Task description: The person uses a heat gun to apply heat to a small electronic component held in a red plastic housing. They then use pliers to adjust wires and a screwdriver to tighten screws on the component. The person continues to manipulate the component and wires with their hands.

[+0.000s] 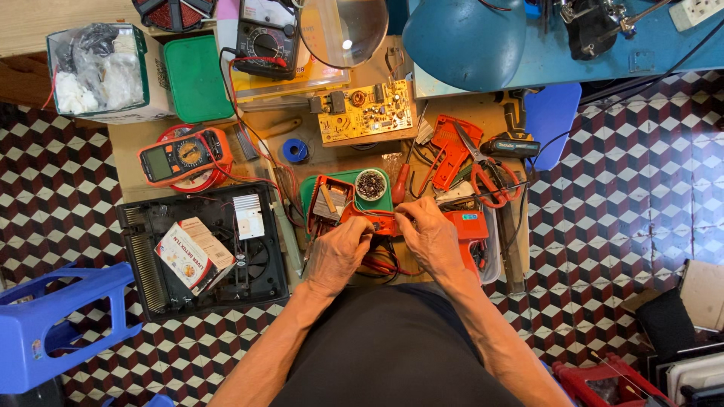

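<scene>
We grip an orange plastic housing (377,221) with both hands, left hand (337,252) and right hand (431,240) closed; a bowl of screws (370,184) sits just beyond.

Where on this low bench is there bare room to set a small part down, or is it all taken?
Little. One bare strip of wood lies between the orange multimeter, the blue solder spool and the yellow circuit board. Around the left hand and right hand, both on the orange casing, it is crowded: screw dish, scissors, red wires.
</scene>
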